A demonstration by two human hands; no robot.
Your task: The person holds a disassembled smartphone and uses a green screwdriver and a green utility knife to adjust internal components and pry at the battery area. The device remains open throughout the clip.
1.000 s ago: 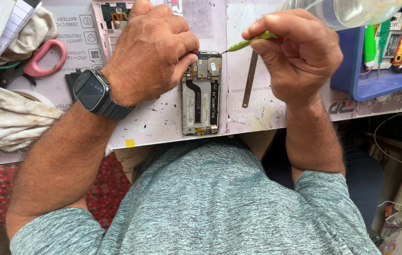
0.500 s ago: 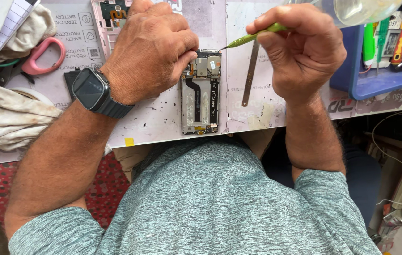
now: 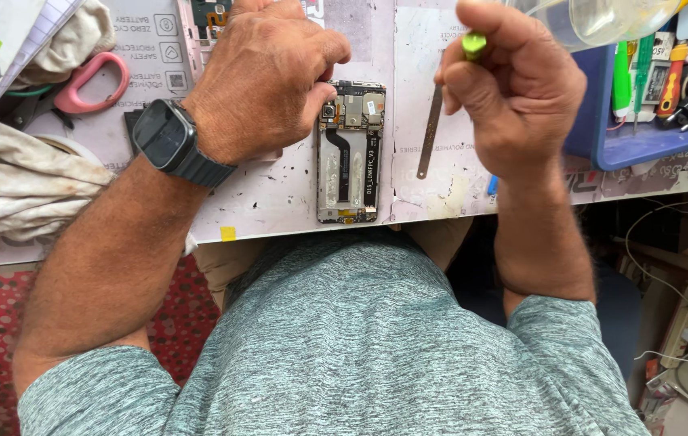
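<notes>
An opened phone (image 3: 349, 153) with its back off lies on the white work mat (image 3: 279, 194), circuit board and ribbon cable showing. My left hand (image 3: 267, 77), a dark smartwatch (image 3: 168, 137) on its wrist, rests at the phone's upper left corner with the fingertips touching its edge. My right hand (image 3: 513, 89) is closed in a fist around a green-handled tool (image 3: 473, 44), lifted to the right of the phone; only the handle end shows.
A thin metal pry strip (image 3: 430, 133) lies right of the phone. A blue tray (image 3: 643, 149) with screwdrivers and small parts stands at the right. Pink-handled scissors (image 3: 93, 81) and a crumpled cloth (image 3: 21, 182) sit at the left. A clear plastic bottle (image 3: 602, 16) is at top right.
My right hand has lifted and turned away from the phone, so the green tool's tip no longer points at the board. The left hand stays on the phone's upper corner.
</notes>
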